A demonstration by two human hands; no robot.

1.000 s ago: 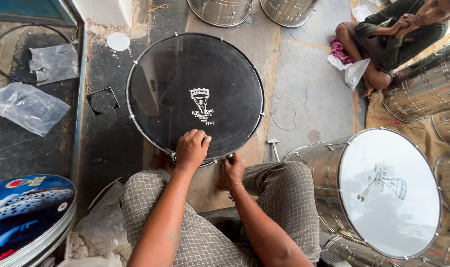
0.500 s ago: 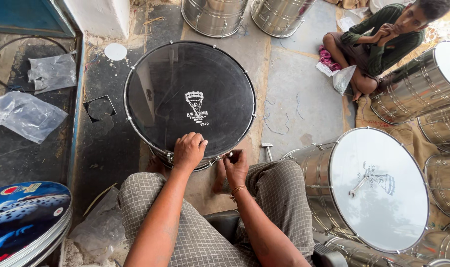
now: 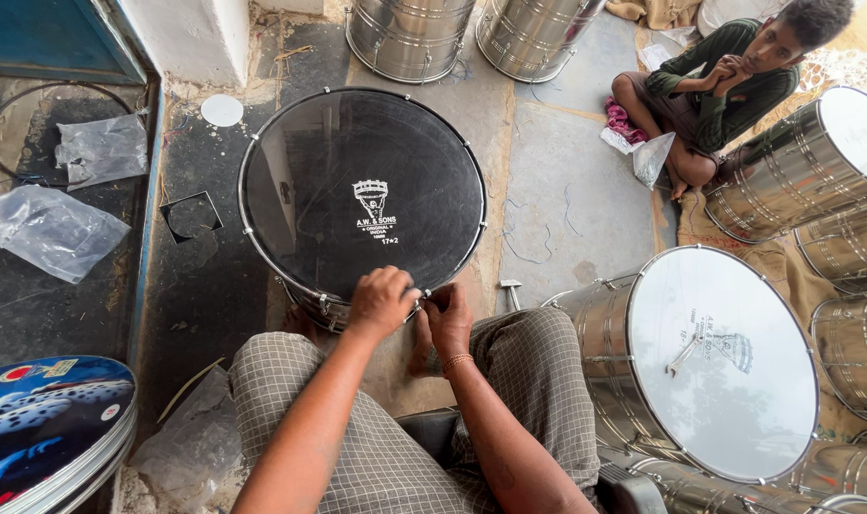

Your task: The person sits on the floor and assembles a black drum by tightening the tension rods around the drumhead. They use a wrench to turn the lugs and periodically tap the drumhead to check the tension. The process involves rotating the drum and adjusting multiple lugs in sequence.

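I'm seated on the floor, black-headed drum (image 3: 362, 195) standing in front of my knees, head facing up, near rim right at my hands. Left hand (image 3: 381, 303) curled over the near edge of the hoop, fingers closed on something at the rim, likely a tension fitting, too small to tell. Right hand (image 3: 450, 319) just beside it, fingers pinched at the same spot; what it grips is hidden. Looks like the hoop-tightening step, working one lug at the near edge. Next move probably calls for a firm turn here while holding the hoop steady, then going on to the next lug. White-headed drum (image 3: 724, 362) lies tilted at my right, steel shells (image 3: 410, 36) beyond, another person (image 3: 729, 81) sits watching.
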